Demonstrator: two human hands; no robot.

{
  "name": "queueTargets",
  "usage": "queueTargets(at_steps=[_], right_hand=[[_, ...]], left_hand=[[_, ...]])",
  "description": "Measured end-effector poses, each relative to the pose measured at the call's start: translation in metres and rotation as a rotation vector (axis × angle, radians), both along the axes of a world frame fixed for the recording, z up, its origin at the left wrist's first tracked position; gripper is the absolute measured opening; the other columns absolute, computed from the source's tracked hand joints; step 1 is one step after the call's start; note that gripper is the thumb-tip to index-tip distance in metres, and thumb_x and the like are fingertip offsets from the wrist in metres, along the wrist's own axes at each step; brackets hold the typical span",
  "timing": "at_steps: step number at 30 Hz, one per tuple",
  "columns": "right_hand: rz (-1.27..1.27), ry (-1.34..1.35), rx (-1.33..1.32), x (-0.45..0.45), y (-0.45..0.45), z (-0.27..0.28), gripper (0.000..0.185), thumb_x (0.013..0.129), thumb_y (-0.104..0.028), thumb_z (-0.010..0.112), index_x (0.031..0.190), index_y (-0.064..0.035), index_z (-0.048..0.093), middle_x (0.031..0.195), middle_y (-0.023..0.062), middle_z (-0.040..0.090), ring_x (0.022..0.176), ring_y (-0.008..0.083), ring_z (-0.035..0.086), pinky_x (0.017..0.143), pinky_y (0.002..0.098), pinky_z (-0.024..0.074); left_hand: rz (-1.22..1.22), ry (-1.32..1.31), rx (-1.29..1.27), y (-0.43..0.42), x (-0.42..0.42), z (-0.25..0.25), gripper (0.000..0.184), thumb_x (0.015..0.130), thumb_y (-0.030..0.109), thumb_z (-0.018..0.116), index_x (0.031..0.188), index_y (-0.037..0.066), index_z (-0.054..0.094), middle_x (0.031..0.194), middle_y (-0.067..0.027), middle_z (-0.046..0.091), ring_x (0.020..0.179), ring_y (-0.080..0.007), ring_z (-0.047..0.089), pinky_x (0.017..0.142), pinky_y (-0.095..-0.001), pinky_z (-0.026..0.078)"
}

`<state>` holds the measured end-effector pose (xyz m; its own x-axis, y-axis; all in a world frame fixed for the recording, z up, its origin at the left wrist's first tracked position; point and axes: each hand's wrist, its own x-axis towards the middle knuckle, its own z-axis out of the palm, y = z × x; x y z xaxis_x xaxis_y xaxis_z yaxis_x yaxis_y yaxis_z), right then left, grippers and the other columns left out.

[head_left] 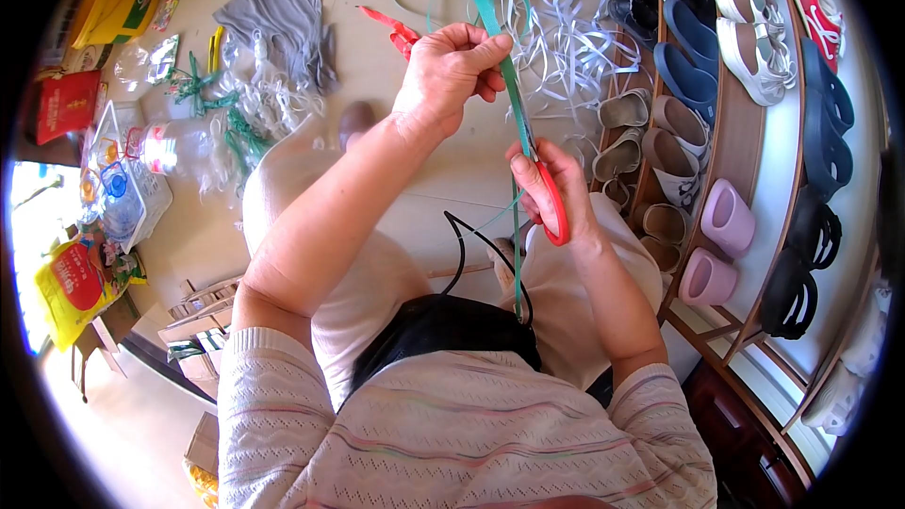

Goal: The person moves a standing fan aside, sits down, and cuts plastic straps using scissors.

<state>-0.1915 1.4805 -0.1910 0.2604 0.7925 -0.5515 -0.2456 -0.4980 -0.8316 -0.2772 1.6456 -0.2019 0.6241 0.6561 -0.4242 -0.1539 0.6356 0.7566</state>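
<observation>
My left hand (441, 75) pinches a green plastic strap (515, 90) between thumb and fingers. Above that hand the strap bends over in a loop, and a thin green length runs down towards my lap. My right hand (573, 190) is closed around scissors with red handles (554, 207), their blades pointing up along the strap just below my left hand. Whether the blades are apart is hard to make out. Black fabric (443, 335) and a black cord (459, 259) lie at my lap.
Tangled white strips (570, 28) cover the floor ahead, near a red strip (401, 35). A shoe rack (740, 146) stands close on the right. At left are a grey cloth (278, 14), a plastic bottle (174, 148), a white basket (151, 203) and a yellow bucket (113, 5).
</observation>
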Motion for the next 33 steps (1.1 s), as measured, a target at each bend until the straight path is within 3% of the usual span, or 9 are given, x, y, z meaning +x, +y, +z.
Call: queueTargets(at_steps=[14, 20, 33], right_hand=[[-0.011, -0.163, 0.023, -0.002, 0.002, -0.004, 0.028, 0.081, -0.032, 0.064, 0.082, -0.0046, 0.056, 0.055, -0.0068, 0.042, 0.043, 0.0026, 0.034, 0.039, 0.0193, 0.0271], [0.043, -0.157, -0.008, -0.002, -0.001, 0.006, 0.025, 0.082, -0.027, 0.065, 0.082, -0.0032, 0.056, 0.058, -0.0071, 0.042, 0.051, 0.0022, 0.034, 0.045, 0.0188, 0.028], [0.035, -0.158, 0.0, 0.001, -0.002, 0.001, 0.024, 0.082, -0.026, 0.065, 0.082, -0.0034, 0.056, 0.059, -0.0073, 0.043, 0.054, 0.0023, 0.036, 0.048, 0.0179, 0.0303]], left_hand=[[-0.02, 0.039, -0.021, -0.01, 0.0, 0.001, 0.015, 0.08, 0.015, 0.066, 0.076, 0.006, 0.054, 0.062, -0.0007, 0.053, 0.05, -0.0097, 0.05, 0.046, -0.022, 0.039], [-0.052, -0.042, -0.201, 0.011, -0.002, 0.001, 0.012, 0.08, 0.015, 0.064, 0.079, 0.004, 0.057, 0.065, -0.0012, 0.053, 0.053, -0.0102, 0.049, 0.049, -0.0237, 0.037], [-0.013, -0.016, -0.098, -0.001, -0.001, -0.002, 0.014, 0.079, 0.012, 0.065, 0.075, 0.005, 0.054, 0.062, -0.0013, 0.053, 0.051, -0.0106, 0.05, 0.047, -0.0231, 0.04]])
